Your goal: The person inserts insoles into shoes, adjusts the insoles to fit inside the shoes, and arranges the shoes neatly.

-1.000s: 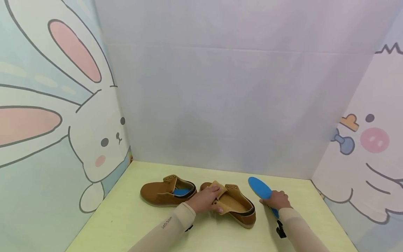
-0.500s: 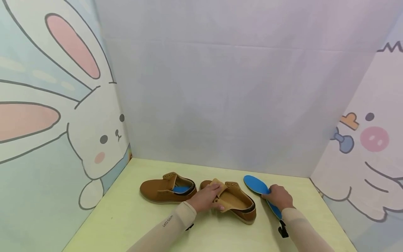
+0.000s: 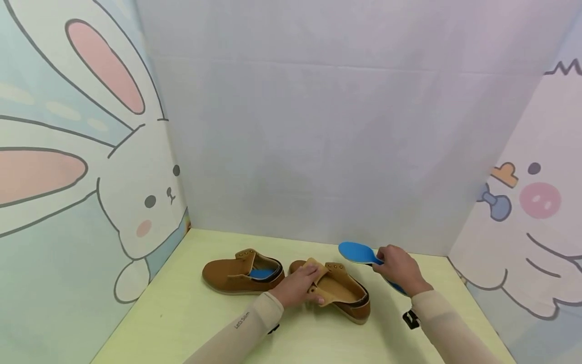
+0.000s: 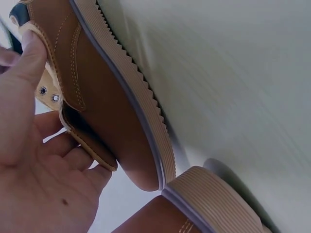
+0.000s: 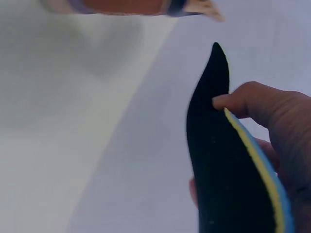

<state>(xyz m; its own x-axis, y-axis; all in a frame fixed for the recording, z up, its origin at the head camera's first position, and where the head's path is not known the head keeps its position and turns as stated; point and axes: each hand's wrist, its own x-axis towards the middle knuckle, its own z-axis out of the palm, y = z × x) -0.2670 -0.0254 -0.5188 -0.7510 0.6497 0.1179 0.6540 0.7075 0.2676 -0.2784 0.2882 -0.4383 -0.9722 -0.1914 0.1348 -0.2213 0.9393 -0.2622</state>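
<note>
My left hand (image 3: 295,289) holds the tongue (image 4: 92,151) and the side flap of a brown shoe (image 3: 359,311), spreading its opening; the thumb lies on the flap's edge. That shoe's tan inside shows in the head view. To its right, my right hand (image 3: 401,270) grips a blue insole (image 3: 356,252) around the middle, with the wide front end pointing left, raised above the table. The right wrist view shows the insole's black underside (image 5: 209,131) and yellow edge, the thumb pressed on the underside. Part of the insole is hidden behind the hand.
A second brown shoe (image 3: 224,276) stands to the left, toe pointing left, with a blue insole (image 3: 262,274) inside it. Both shoes are on a pale yellow table (image 3: 159,313). A grey backdrop (image 3: 295,151) rises behind, with cartoon-printed panels at both sides.
My right hand has lifted the insole off the table and tilted it, moving it up and left toward the held-open shoe. The left hand keeps its hold on the shoe.
</note>
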